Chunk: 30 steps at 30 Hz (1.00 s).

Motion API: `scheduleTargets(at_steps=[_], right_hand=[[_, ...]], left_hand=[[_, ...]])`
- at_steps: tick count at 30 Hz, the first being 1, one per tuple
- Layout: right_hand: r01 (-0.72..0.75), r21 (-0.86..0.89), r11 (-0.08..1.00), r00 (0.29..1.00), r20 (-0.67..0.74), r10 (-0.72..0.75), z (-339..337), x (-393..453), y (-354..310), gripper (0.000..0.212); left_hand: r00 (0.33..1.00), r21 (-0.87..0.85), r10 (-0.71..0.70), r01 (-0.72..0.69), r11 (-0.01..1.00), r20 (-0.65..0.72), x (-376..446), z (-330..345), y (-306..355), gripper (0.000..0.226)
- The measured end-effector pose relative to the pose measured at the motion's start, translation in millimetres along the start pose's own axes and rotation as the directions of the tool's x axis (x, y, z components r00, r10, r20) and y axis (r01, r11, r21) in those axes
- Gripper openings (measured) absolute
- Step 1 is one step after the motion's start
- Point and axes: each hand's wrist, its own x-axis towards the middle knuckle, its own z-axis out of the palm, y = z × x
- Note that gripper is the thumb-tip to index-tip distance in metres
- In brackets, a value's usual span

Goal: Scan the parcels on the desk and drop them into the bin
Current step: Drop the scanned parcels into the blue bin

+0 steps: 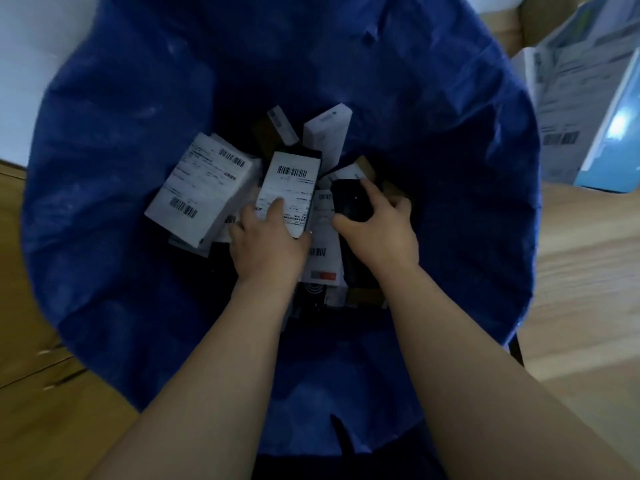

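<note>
Both arms are being reached down into the deep blue woven-plastic bin bag (104, 168), which is filling the middle of the view. A flat dark-edged parcel with a white barcode label (289, 188) is being pinched at its near end by the left hand (268, 244), thumb on the label, fingers hidden under it. A black handheld scanner (349, 200) is being gripped by the right hand (379, 233), fingers curled round its body, just right of the parcel.

Step in hand, as judged: the held parcel is being scanned or released over the pile; which one cannot be told. The barcode at the label's far end is being left uncovered by the thumb, which is good; the scanner nose should be aimed at that strip, not at the neighbouring labels.

Risk: other barcodes are lying very near, on the white labelled box (201, 188) to the left and the white label strip (320, 252) between the hands, so a wrong read is likely unless the parcel is being tilted up clear of them. After the read, the parcel should be let go flat onto the pile.

More labelled white-and-blue cartons (581, 109) are lying at far right beside the pale wooden desk (588, 271).
</note>
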Motion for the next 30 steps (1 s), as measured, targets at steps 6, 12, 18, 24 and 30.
scheduleTargets(at_steps=[6,12,18,24,30], right_hand=[[-0.005,0.017,1.000,1.000,0.001,0.005,6,-2,2,0.079],[0.006,0.051,0.999,0.997,-0.077,-0.002,-24,-26,-6,0.077],[0.135,0.108,0.985,0.957,-0.273,-0.101,-100,-72,-23,0.076],[0.229,0.214,0.950,0.868,-0.486,-0.100,-183,-120,0,0.077],[0.260,0.303,0.917,0.812,-0.583,-0.038,-262,-179,83,0.075]], left_hand=[[0.999,0.045,-0.031,0.031,0.999,0.012,4,0,6,0.079],[0.996,-0.024,0.044,-0.046,0.999,-0.080,-10,-27,36,0.064],[0.955,-0.082,0.219,-0.239,0.968,-0.203,-55,-75,106,0.062],[0.872,-0.074,0.387,-0.426,0.902,-0.301,-122,-104,170,0.060],[0.783,-0.026,0.521,-0.562,0.827,-0.340,-215,-87,237,0.051]])
